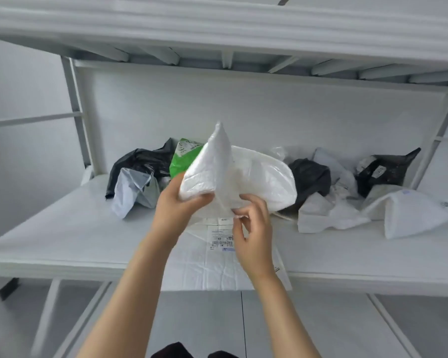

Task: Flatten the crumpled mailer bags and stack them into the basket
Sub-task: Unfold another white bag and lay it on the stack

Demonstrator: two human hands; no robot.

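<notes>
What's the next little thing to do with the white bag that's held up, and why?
Probably pull its two ends apart to open the fold. The white bag is bent into a peak; the left grip holds its lower edge and the right grip pinches a corner. A flat bag with a label lies right below, ready to take it.

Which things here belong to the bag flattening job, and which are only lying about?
Job: white mailer in left hand and right hand; flat labelled mailer; green bag; left black bag; right white bag.
Only there: shelf board; upper rack.
</notes>
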